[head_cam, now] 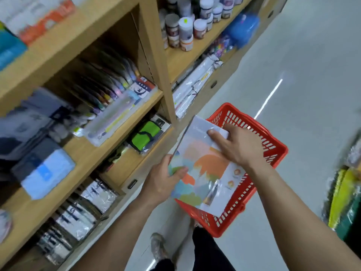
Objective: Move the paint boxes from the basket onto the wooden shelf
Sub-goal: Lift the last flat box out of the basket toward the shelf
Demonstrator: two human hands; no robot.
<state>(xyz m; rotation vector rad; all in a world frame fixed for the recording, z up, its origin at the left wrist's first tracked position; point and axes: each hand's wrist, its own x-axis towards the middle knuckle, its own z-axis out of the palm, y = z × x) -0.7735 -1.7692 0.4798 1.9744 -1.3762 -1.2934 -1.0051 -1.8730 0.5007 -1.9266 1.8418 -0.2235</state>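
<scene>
A flat paint box (203, 169), white with orange, green and blue paint blotches and wrapped in clear film, is held above the red plastic basket (273, 153) on the floor. My left hand (164, 180) grips its lower left edge, thumb on the front. My right hand (234, 145) presses on its upper part, fingers spread over a second pale box edge behind it. The wooden shelf (125, 114) stands to the left, its boards packed with wrapped art supplies. What is inside the basket is hidden by the box.
Paint jars (183, 30) fill an upper shelf on the right. A green pouch (146, 135) lies on a lower board, with stacked wrapped boxes (78, 212) below. The pale floor aisle (302, 75) runs ahead. Yellow-green packs (341, 202) sit at the right edge. My shoe (158, 247) is below.
</scene>
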